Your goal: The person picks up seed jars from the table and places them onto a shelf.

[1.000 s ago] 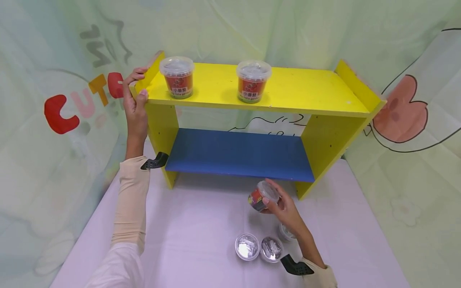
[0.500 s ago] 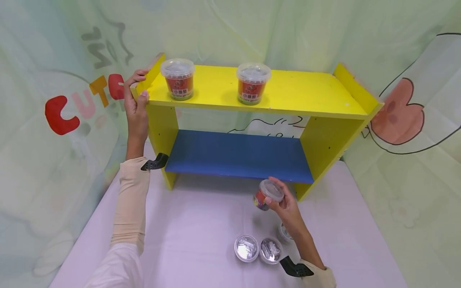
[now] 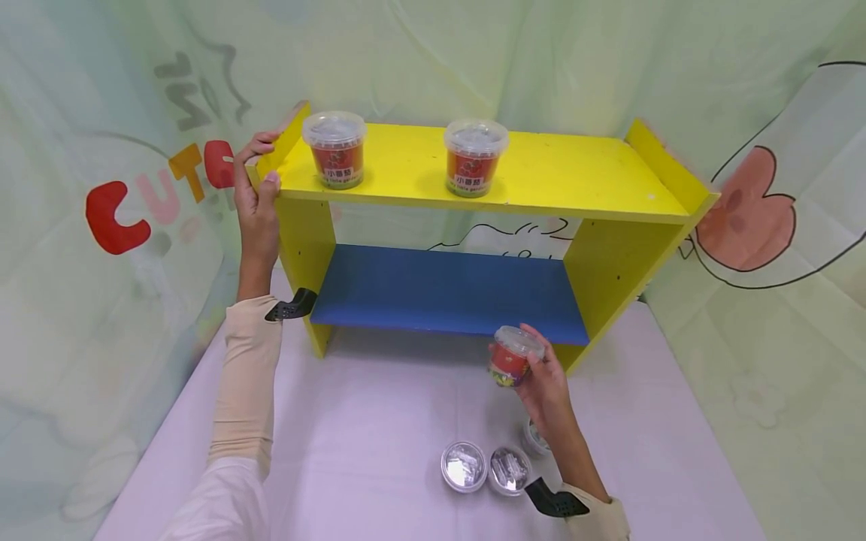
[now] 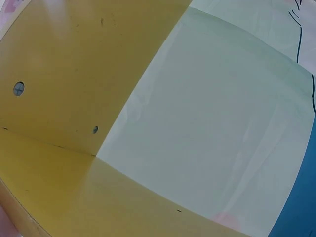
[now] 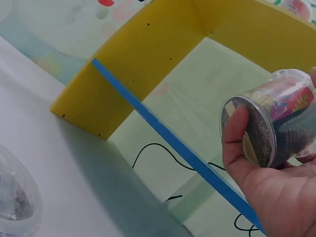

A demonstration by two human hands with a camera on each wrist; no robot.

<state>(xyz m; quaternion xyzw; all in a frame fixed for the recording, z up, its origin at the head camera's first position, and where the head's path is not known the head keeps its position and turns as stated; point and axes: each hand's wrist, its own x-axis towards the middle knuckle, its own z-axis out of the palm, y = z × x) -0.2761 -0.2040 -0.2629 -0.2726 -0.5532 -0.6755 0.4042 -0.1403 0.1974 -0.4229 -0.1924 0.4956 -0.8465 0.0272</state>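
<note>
My left hand (image 3: 257, 203) grips the top left corner of a yellow shelf (image 3: 568, 176), its thumb on the front and its fingers over the raised side. My right hand (image 3: 546, 387) holds a small clear plastic tub (image 3: 512, 357) with a lid and a red label, in front of the blue lower board (image 3: 440, 289). In the right wrist view the held tub (image 5: 276, 118) shows dark contents at its base, the thumb pressed against it. On the top board stand two similar lidded tubs, one at the left (image 3: 337, 154) and one near the middle (image 3: 473, 161).
On the white-covered table (image 3: 365, 436), several more lidded tubs stand near my right forearm: one at the left (image 3: 464, 467), one beside it (image 3: 509, 471), and one (image 3: 537, 439) partly hidden by the forearm. A printed pale green cloth (image 3: 568, 60) hangs behind and around the shelf.
My right hand has moved slightly up and right with the tub, turning it more upright so its red label faces the head camera. The left hand keeps its grip on the shelf.
</note>
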